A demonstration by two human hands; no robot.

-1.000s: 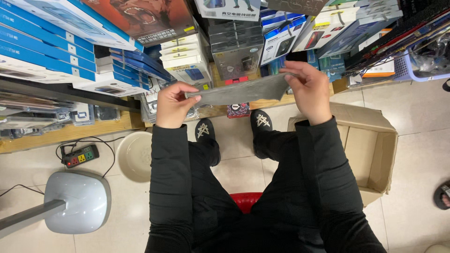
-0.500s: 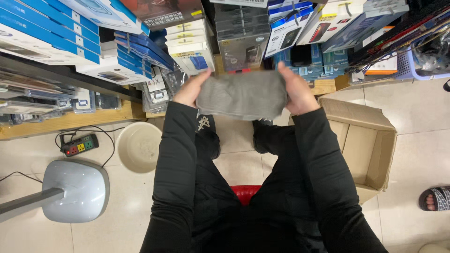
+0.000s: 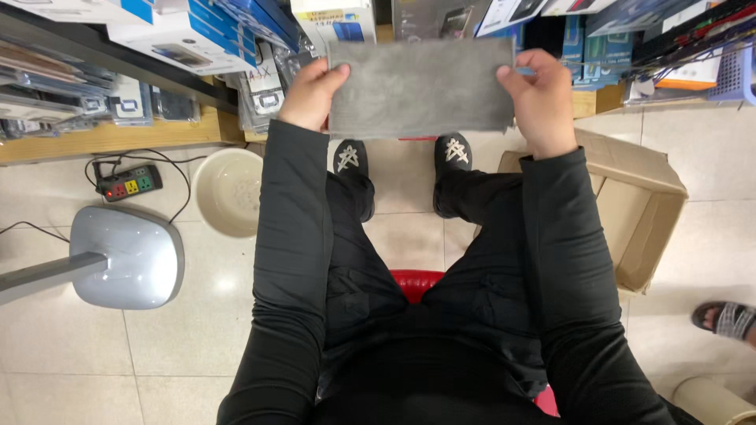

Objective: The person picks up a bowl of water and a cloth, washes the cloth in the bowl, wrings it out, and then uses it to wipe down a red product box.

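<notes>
I see the left hand [image 3: 313, 93] and right hand [image 3: 540, 93] each closed in a pinch on a short edge of the flat grey cloth [image 3: 420, 86], stretched between them. It looks light, soft and floppy, so I'd judge edge or corner pinches the best hold.

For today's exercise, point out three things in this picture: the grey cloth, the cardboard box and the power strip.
grey cloth [image 3: 421, 86], head view, middle of its flat face, held between both hands.
cardboard box [image 3: 642, 208], head view, on its inner wall.
power strip [image 3: 130, 182], head view, on its top face with the sockets.
</notes>
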